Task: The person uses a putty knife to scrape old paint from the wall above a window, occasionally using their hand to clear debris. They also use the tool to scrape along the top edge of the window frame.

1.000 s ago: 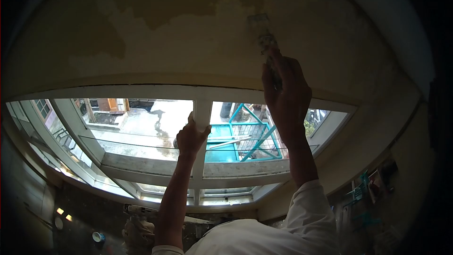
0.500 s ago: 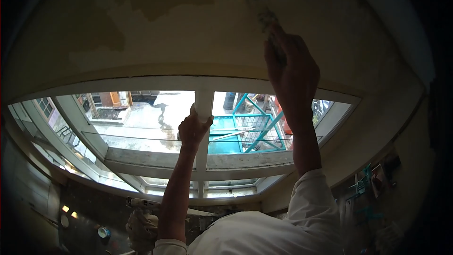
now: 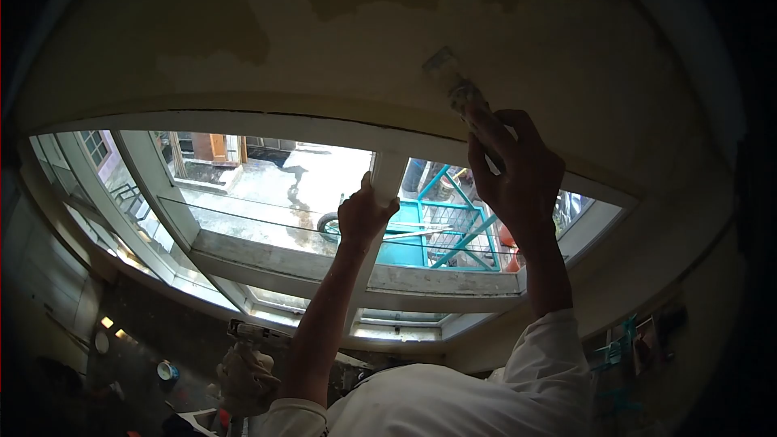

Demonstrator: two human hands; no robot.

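Observation:
My right hand (image 3: 524,171) is closed around the handle of a putty knife (image 3: 445,71) with a wide flat blade. The blade lies on or very close to the wall (image 3: 324,57) above the window, which carries paler, uneven patches. Lower down, my left hand (image 3: 366,215) grips the white window post (image 3: 391,171) between two panes, thumb on one side and fingers on the other. Part of the knife's handle is hidden by my right fingers.
White window frames (image 3: 267,259) run across the middle. Outside stand a turquoise metal frame (image 3: 457,235) and a wheel (image 3: 329,226). Below on the dark floor sit a small tub (image 3: 167,371) and a cloth-like bundle (image 3: 243,376). Turquoise items (image 3: 619,344) are at lower right.
My right hand has brought the putty knife down the wall toward the window frame. My left hand still grips the post. The whole view has tilted and shifted slightly.

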